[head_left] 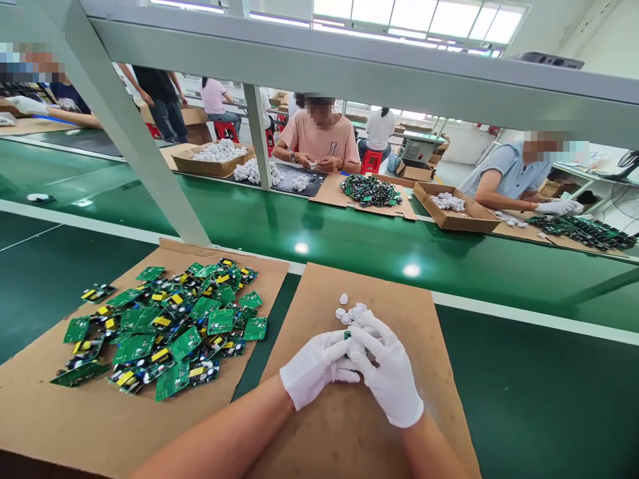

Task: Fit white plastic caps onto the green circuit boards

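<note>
Both my hands wear white gloves and meet over a brown cardboard sheet (309,313). Between the fingertips a small green piece (348,335) shows, apparently part of a circuit board; most of it is covered by the gloves. My left hand (319,362) pinches it from the left. My right hand (382,362) curls over it from the right, fingers pressed close. Just beyond my fingers lies a small cluster of white pieces (343,314). To the left, a heap of green circuit boards (184,343) with yellow and black components is spread on another cardboard sheet (44,392).
A metal frame post (150,146) rises behind the board heap. Across the green conveyor belt (259,219), people work beside a cardboard box (454,209) of white pieces and a pile of boards (372,191). A white-and-dark item (38,198) lies on the belt at far left.
</note>
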`<action>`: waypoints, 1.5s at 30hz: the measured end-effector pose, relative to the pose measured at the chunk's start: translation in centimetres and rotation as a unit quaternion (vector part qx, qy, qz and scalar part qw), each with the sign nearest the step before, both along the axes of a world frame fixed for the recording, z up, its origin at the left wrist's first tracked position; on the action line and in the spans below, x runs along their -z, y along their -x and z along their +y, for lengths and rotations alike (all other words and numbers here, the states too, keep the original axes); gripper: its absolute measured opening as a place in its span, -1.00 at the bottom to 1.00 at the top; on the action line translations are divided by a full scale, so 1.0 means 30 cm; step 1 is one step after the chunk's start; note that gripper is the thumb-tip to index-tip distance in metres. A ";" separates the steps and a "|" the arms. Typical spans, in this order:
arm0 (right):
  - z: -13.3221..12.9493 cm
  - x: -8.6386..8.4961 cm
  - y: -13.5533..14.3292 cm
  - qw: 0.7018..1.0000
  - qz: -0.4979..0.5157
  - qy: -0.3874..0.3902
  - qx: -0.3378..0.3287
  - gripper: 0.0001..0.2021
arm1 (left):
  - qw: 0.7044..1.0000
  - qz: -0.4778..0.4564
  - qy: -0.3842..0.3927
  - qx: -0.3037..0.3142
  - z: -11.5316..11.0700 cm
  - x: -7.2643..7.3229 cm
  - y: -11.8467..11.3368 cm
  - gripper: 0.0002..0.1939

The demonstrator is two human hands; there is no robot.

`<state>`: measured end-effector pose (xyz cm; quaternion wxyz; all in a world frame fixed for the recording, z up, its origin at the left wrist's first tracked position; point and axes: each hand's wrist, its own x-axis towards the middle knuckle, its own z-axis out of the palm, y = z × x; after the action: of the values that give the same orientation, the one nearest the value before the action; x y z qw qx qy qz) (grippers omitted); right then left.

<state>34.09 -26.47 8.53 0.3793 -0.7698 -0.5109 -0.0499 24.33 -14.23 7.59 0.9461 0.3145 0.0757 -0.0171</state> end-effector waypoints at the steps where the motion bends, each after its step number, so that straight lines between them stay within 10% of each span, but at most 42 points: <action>1: 0.002 0.005 -0.001 0.999 -0.034 -0.003 0.001 -0.74 | 1.000 0.002 0.003 -0.004 -0.001 0.003 -0.001 -0.66; 7: 0.004 0.021 0.003 0.995 -0.100 -0.022 0.002 -0.82 | 0.997 0.021 -0.063 -0.027 -0.011 0.002 0.002 -0.62; 12: 0.004 0.000 0.015 0.987 0.134 -0.010 -0.085 -0.65 | 0.990 0.075 -0.098 -0.066 -0.014 -0.013 0.002 -0.65; 17: 0.022 0.004 0.031 0.952 0.305 -0.004 -0.029 -0.51 | 0.980 0.092 -0.159 -0.072 -0.016 -0.019 -0.005 -0.64; 22: 0.018 0.012 0.022 0.930 0.365 0.033 -0.017 -0.57 | 0.998 0.042 -0.044 -0.031 -0.008 0.015 -0.015 -0.49; 30: 0.001 0.012 0.007 0.940 0.337 0.040 0.031 -0.59 | 0.983 -0.007 -0.184 -0.011 -0.017 -0.030 0.012 -0.64; 45: 0.020 -0.025 0.014 0.943 0.329 0.048 -0.001 -0.56 | 0.982 0.053 -0.181 -0.001 0.013 -0.054 0.008 -0.61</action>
<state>33.68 -25.87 9.27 0.4888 -0.7600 -0.3605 0.2314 24.10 -13.83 9.21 0.8683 0.4790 0.1277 -0.0183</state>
